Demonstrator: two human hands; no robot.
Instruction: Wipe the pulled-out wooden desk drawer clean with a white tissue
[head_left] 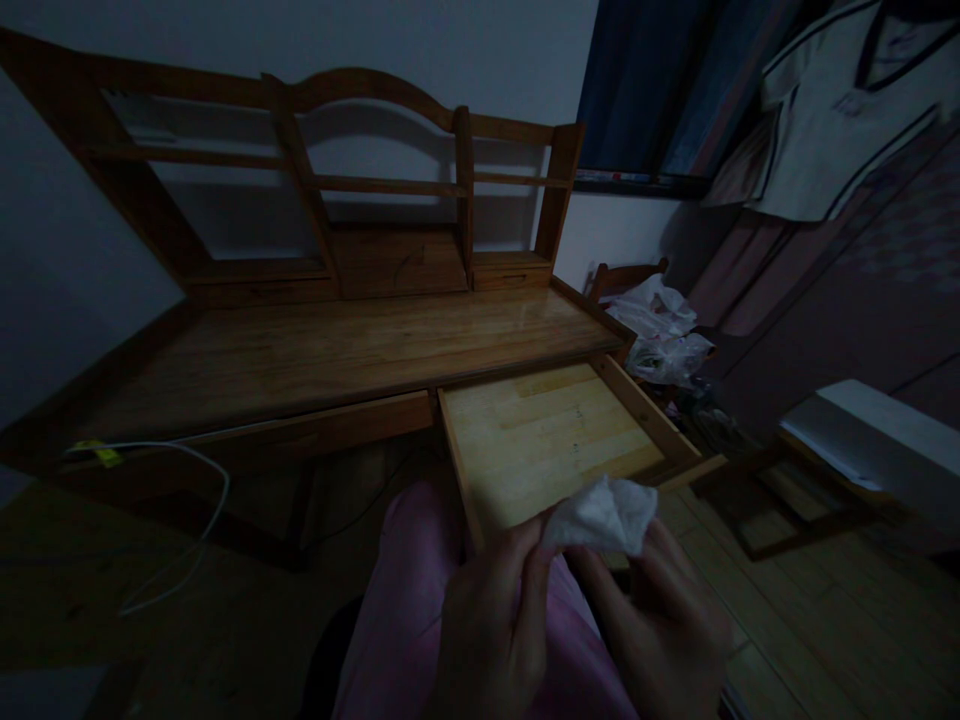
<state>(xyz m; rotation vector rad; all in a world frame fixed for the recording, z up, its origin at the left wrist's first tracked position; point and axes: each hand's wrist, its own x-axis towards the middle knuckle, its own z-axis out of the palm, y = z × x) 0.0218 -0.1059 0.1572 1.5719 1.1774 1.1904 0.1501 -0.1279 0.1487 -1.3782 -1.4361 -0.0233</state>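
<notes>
A crumpled white tissue (pixel 600 515) is held up between both hands, above my lap and in front of a pulled-out drawer. My left hand (pixel 495 600) pinches its left side between thumb and fingers. On the right side, my right hand (pixel 660 610) grips it with curled fingers, partly hidden behind the tissue. Just beyond the hands, the wooden drawer (pixel 547 430) stands open under the desk, its pale bottom bare where it shows.
The wooden desk (pixel 360 340) carries a shelf unit (pixel 397 260) against the wall. A white cable (pixel 217 500) loops down at the left. To the right are plastic bags (pixel 660 330), a stool (pixel 787 500) bearing a white box (pixel 885 430), and a hanging shirt (pixel 825 120).
</notes>
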